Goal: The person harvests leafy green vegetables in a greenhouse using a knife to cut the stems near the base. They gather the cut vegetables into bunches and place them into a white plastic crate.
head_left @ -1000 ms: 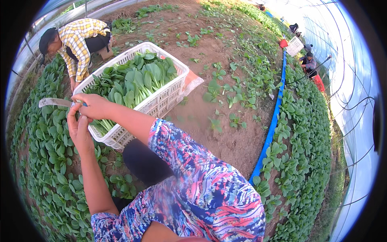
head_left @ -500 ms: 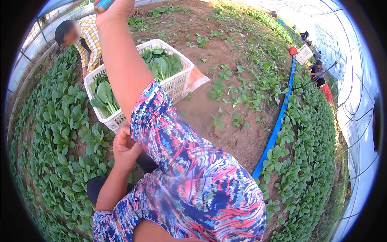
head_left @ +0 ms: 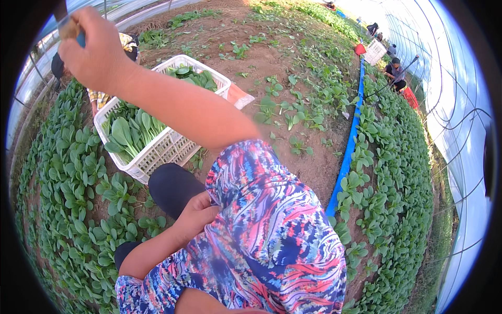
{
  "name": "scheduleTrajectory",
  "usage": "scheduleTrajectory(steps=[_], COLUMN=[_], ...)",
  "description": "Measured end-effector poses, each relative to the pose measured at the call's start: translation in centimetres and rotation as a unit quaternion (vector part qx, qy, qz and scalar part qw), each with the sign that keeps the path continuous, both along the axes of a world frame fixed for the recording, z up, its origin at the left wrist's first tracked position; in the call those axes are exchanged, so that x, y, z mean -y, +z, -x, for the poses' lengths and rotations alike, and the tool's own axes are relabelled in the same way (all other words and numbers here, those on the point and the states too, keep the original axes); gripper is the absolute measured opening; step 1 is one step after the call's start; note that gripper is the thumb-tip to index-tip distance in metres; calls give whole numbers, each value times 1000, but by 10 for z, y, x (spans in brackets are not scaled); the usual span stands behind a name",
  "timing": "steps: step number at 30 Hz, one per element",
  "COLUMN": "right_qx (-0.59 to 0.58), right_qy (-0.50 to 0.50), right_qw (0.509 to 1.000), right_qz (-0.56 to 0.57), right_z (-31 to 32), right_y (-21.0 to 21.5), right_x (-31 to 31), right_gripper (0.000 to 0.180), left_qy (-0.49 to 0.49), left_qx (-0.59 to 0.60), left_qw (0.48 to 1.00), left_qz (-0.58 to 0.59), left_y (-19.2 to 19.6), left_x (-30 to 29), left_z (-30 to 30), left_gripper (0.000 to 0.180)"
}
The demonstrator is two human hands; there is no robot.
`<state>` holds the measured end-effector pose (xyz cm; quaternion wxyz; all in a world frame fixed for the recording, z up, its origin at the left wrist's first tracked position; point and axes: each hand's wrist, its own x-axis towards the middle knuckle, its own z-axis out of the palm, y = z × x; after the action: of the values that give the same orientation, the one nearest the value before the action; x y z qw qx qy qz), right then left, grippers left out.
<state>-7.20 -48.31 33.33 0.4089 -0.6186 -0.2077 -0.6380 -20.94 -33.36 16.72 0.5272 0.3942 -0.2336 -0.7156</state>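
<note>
Blue-handled tool [head_left: 81,38] up high, right hand [head_left: 97,52] wrapped round it! Leafy greens [head_left: 136,131] in white crate [head_left: 178,149], below and right of those fingers. Left hand [head_left: 198,214] curled narrow against patterned shirt [head_left: 272,220]; pinching cloth, can't say. Looks like pause; next move seems to call for lowering tool clear of crate.

Right grip [head_left: 94,49] holds a tool [head_left: 68,28] — left grip [head_left: 196,213] at the sleeve [head_left: 240,170].

The person wears a short-sleeved top [head_left: 277,220] — wavy streaks of navy, pink, red, white and pale blue — and plain dark legwear [head_left: 174,187]; forearms [head_left: 178,112] bare.
</note>
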Motion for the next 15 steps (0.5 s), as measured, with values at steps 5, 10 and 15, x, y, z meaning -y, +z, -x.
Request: scheduleTrajectory(steps=[5,10,15], right_qx=[-374,-413,-441], right_qy=[-154,-118,-117], right_qw=[914,899,878], right_qz=[30,89,142], right_z=[57,20,0], right_y=[-156,-226,-248], right_x=[25,-18,-41], right_gripper=[28,27,19], left_qy=[-19,-20,-36], left_qx=[19,152,319], left_qw=[997,982,939], left_qz=[74,106,124], left_y=[26,33,55], left_x=[17,37,57], left_z=[36,8,13], left_gripper=[28,17,11])
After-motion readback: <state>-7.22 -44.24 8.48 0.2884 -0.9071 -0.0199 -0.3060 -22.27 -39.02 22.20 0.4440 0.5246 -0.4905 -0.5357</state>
